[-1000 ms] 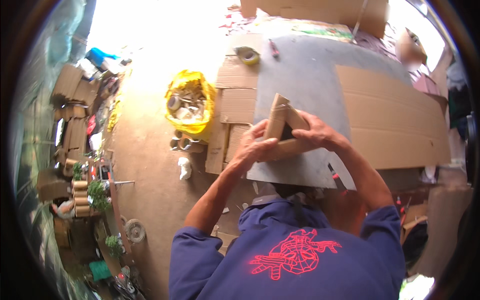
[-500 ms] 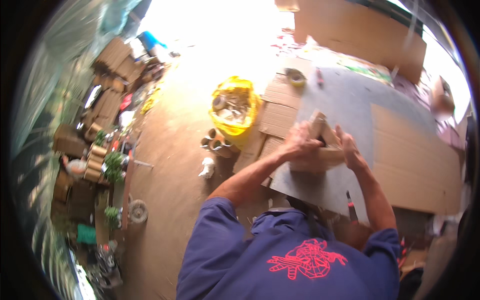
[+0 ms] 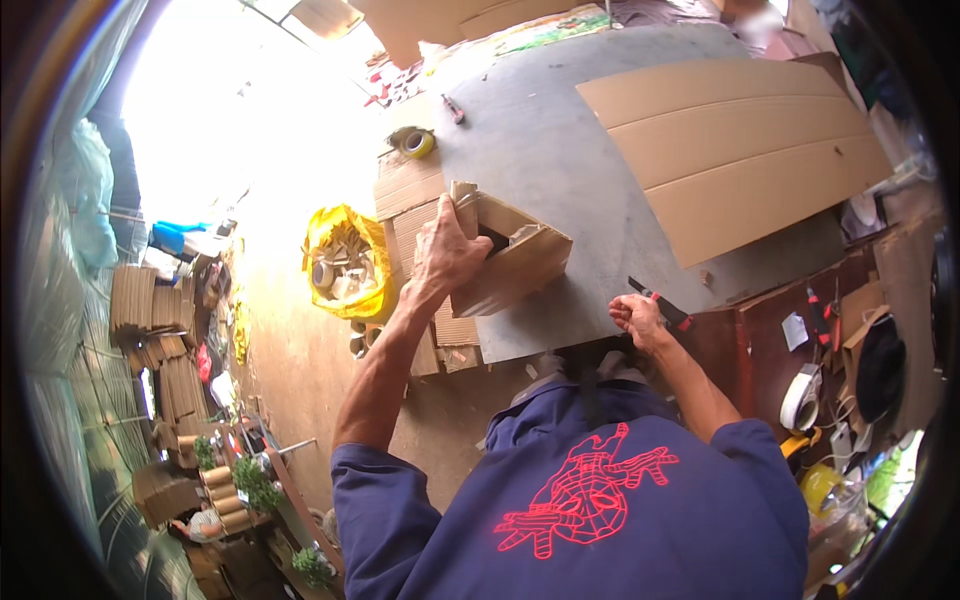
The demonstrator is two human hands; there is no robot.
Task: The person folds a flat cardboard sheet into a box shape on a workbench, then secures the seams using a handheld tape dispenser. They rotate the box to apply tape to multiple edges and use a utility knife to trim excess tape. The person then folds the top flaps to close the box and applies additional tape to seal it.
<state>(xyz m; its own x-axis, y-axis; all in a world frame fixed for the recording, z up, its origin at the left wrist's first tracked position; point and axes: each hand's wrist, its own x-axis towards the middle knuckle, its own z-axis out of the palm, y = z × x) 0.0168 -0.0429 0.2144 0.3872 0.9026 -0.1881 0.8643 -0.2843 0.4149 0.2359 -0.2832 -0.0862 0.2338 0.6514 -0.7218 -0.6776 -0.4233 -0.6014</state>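
Observation:
An open cardboard box (image 3: 515, 265) stands on the grey tabletop, its top flaps up and its inside partly dark. My left hand (image 3: 450, 245) grips the box's left side, fingers outside and thumb over the rim. By the table's near edge, my right hand (image 3: 637, 316) is closed with curled fingers; whatever is in them, if anything, is hidden. Right beside it lies a red-and-black utility knife (image 3: 660, 302), apparently not gripped.
A large flat cardboard sheet (image 3: 740, 150) covers the table's right part. Tape rolls (image 3: 416, 143) and a small red-and-black tool (image 3: 454, 109) lie toward the far left. A yellow bag of scraps (image 3: 385, 290) stands left of the table. Tools hang at the right (image 3: 820, 315).
My right hand has left the box and come down beside the utility knife. My left hand stays on the box. The view has swung to the right.

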